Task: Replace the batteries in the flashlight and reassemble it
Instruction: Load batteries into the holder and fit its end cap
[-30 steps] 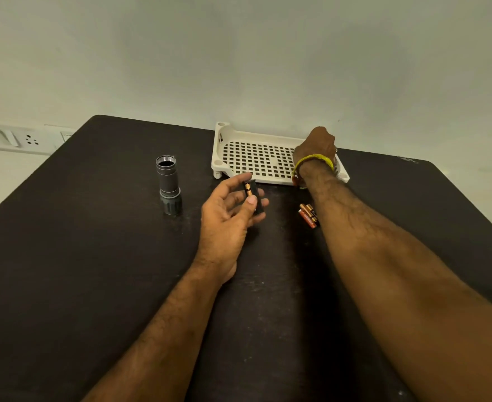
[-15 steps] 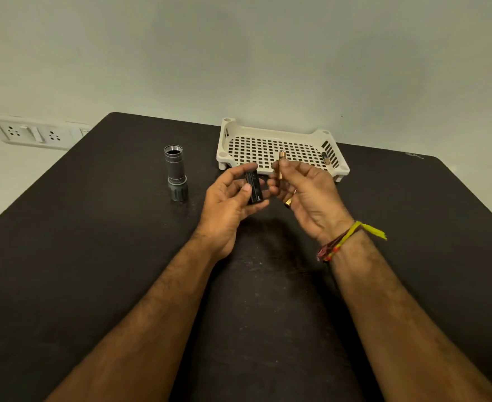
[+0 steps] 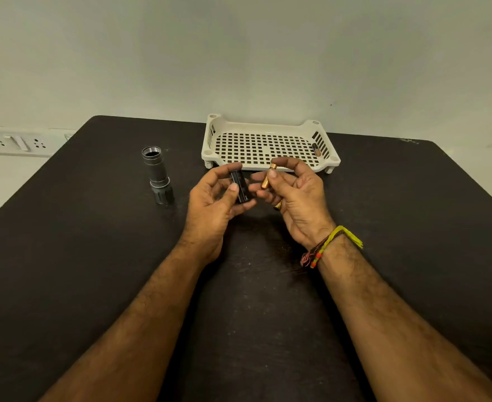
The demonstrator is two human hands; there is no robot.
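Observation:
My left hand [image 3: 212, 198] grips a small black battery holder [image 3: 240, 187] between thumb and fingers, held above the table's middle. Just to its right, my right hand [image 3: 294, 195] pinches a copper-coloured battery [image 3: 267, 177] upright between thumb and forefinger; the tip of another battery [image 3: 278, 205] pokes out under its palm. The grey flashlight body [image 3: 156, 174] stands head-down on the table to the left, its threaded end open at the top. One battery [image 3: 316, 149] lies in the right side of the tray.
A white perforated tray [image 3: 268, 166] sits at the far edge of the dark table [image 3: 93, 256]. A wall socket strip [image 3: 15, 143] is on the wall at the left.
My right hand came back from the tray area with a battery and now holds it next to the holder. The loose batteries seen on the table a second ago are no longer visible there.

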